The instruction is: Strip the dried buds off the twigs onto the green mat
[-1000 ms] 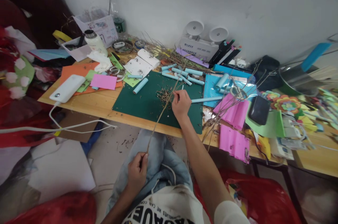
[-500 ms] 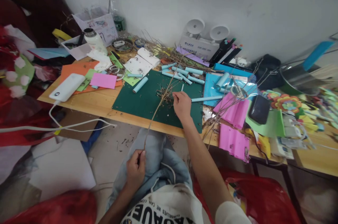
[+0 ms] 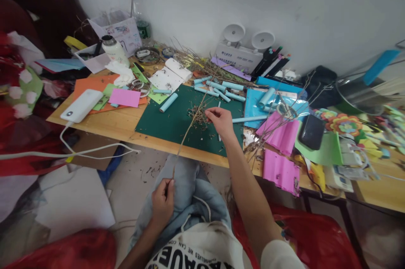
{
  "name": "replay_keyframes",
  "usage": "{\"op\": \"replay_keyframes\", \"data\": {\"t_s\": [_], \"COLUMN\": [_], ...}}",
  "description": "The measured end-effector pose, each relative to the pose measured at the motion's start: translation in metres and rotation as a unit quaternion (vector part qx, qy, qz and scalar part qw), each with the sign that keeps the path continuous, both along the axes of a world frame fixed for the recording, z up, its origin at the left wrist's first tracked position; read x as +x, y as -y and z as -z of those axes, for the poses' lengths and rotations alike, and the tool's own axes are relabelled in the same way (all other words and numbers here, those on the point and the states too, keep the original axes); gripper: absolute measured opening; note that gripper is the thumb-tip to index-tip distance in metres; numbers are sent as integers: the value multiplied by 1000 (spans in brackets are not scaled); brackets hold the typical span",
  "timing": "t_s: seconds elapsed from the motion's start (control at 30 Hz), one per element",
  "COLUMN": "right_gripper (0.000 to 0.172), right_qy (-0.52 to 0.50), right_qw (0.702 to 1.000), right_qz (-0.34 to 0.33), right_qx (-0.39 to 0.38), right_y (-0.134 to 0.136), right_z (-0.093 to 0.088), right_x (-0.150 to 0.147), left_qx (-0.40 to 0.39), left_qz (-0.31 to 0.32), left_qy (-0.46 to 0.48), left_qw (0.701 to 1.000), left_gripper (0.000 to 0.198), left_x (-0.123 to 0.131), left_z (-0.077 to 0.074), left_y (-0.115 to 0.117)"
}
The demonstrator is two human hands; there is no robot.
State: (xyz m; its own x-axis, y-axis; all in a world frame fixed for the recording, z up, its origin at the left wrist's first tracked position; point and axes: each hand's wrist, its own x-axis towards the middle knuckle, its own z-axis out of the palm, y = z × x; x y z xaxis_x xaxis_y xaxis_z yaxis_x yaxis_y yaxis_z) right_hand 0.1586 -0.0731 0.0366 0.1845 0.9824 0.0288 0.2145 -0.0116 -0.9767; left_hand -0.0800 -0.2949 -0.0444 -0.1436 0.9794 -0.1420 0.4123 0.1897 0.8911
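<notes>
Left hand, closed, grips the lower end of a thin twig, which slants up across the near edge of the desk and over a green mat; right hand, fingers bent, is poised beside the twig and a heap of brown scraps, any hold between its fingertips indiscernible; light-blue tubes lie beyond
</notes>
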Motion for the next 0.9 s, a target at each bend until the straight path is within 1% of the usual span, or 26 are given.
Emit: {"op": "replay_keyframes", "data": {"t_s": [0.07,0.1,0.17,0.23,0.3,0.37,0.4,0.5,0.6,0.63,0.7,0.77,0.83,0.9], "right_gripper": [20,18,16,17,17,16,16,15,16,18,19,20,24,27], "right_qy": [81,137,252,339,390,410,406,362,311,297,291,315,334,316], "right_qw": [996,988,959,927,908,899,899,912,920,922,934,939,939,947], "right_qz": [-31,-46,-63,-48,1,60,87,147,220,233,193,122,60,31], "right_qx": [29,55,114,152,155,144,139,121,95,87,77,69,58,50], "right_y": [2,4,6,8,10,9,8,2,-9,-13,-17,-15,-9,-1], "right_z": [-5,-7,-11,-11,-6,4,9,23,26,25,21,17,15,15], "right_x": [5,8,11,8,0,-13,-19,-29,-18,-11,2,10,12,9], "left_qx": [0,1,2,4,9,12,14,23,24,23,20,22,21,21], "left_qz": [-2,-1,1,8,21,30,31,26,41,48,52,36,25,23], "left_qy": [2,3,0,-8,-14,-16,-18,-32,-37,-36,-34,-35,-34,-31], "left_qw": [1000,1000,1000,1000,1000,999,999,999,998,998,998,998,999,999], "left_gripper": [29,29,28,27,28,28,29,30,30,29,28,27,27,28], "left_x": [-1,-1,0,0,2,4,5,7,6,6,4,3,3,4], "left_z": [0,0,0,-1,-4,-7,-9,-12,-11,-10,-8,-6,-5,-6], "left_y": [0,0,0,0,-1,-1,-1,0,4,5,5,4,2,0]}}
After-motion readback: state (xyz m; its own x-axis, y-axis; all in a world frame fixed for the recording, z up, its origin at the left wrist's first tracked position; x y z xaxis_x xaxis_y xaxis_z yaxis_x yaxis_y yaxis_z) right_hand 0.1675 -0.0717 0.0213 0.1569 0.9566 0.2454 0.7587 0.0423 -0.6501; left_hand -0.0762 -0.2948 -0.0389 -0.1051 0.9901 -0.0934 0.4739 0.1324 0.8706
